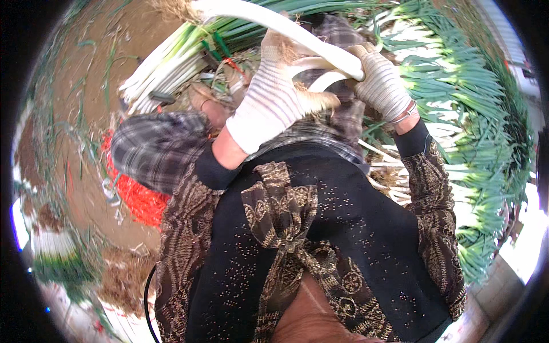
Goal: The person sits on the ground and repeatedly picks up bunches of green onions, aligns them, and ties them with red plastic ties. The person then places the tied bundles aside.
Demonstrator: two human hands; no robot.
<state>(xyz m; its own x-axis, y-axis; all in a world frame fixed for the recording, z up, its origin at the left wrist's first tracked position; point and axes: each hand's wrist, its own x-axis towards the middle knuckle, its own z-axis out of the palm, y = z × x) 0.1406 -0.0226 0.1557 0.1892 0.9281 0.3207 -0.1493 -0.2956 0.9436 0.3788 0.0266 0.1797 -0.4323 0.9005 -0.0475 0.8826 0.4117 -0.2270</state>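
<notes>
Both hands wear pale striped work gloves. My left hand [274,90] is raised at upper centre, its palm side behind several white scallion stalks [326,80] with brown roots, which it grips between thumb and fingers. My right hand [379,75] is closed around the near ends of white stalks, a long thick one [279,30] among them. That stalk arches over the left hand towards the upper left. Beyond my left hand, a bundle of scallions [171,64] lies with its white ends towards the lower left and a green tie round it.
Rows of green-topped scallions [467,98] are piled along the right. Red plastic twine [139,197] lies left of my plaid-covered knee [156,148]. Another scallion bundle [58,257] stands at the lower left. Loose leaves and brown root scraps [126,278] litter the dirt floor [124,227].
</notes>
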